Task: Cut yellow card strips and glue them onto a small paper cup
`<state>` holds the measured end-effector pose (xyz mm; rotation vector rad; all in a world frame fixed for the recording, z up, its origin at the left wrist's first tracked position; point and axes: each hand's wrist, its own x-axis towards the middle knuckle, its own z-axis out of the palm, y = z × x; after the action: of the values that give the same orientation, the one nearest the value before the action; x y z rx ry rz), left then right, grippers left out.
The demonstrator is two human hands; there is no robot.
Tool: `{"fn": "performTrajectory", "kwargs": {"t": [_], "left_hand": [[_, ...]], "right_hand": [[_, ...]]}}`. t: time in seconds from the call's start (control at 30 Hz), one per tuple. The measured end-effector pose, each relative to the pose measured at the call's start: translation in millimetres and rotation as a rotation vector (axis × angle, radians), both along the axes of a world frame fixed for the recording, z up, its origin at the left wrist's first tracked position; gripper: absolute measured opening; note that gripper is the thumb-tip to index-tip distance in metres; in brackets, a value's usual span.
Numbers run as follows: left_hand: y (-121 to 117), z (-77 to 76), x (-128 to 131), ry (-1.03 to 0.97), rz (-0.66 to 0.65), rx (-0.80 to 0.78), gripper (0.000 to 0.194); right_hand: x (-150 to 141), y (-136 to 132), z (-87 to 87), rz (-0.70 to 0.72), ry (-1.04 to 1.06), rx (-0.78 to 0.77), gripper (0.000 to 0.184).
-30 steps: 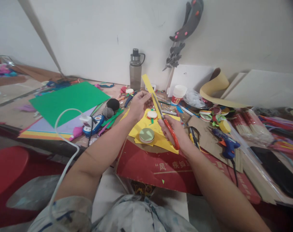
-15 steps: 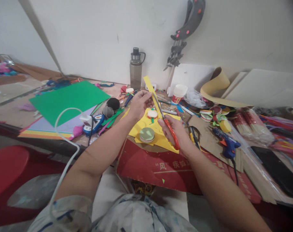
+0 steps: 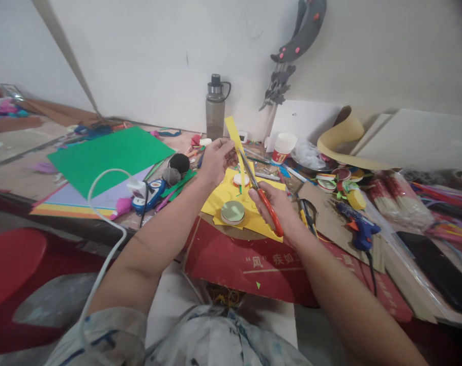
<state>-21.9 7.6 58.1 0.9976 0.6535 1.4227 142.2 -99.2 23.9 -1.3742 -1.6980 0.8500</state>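
A yellow paper strip (image 3: pixel 232 128) is pinched in the fingers of my left hand (image 3: pixel 216 161), its far end pointing up toward the wall. My right hand (image 3: pixel 273 201) is closed round the red handles of a pair of scissors (image 3: pixel 267 206), whose blades lie along the strip. A narrow piece of the strip hangs down beside the blades. Below my hands, yellow paper sheets (image 3: pixel 265 229) lie on a red cardboard piece (image 3: pixel 231 259). On them rest a round disc with a grey-green top (image 3: pixel 232 212) and a smaller white-topped disc with a red edge (image 3: pixel 240 179).
A grey bottle (image 3: pixel 214 109) and a paper cup (image 3: pixel 283 147) stand by the wall. Green card (image 3: pixel 112 157) lies at left, near a white cable (image 3: pixel 112 239). On the right are a blue glue gun (image 3: pixel 363 231), a cutter knife (image 3: pixel 307 216) and a black phone (image 3: pixel 437 269).
The scissor blades have cut along the strip, and a narrow yellow piece now dangles from it. My left hand has shifted slightly left.
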Motion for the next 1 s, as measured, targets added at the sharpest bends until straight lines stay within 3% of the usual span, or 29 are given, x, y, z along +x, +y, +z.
{"fn": "performTrajectory", "kwargs": {"t": [1.0], "left_hand": [[-7.4,-4.5,11.1,-0.057,-0.041,-0.014,0.026]], "right_hand": [[0.2,0.7,-4.5,-0.033,-0.032,0.047,0.048]]}}
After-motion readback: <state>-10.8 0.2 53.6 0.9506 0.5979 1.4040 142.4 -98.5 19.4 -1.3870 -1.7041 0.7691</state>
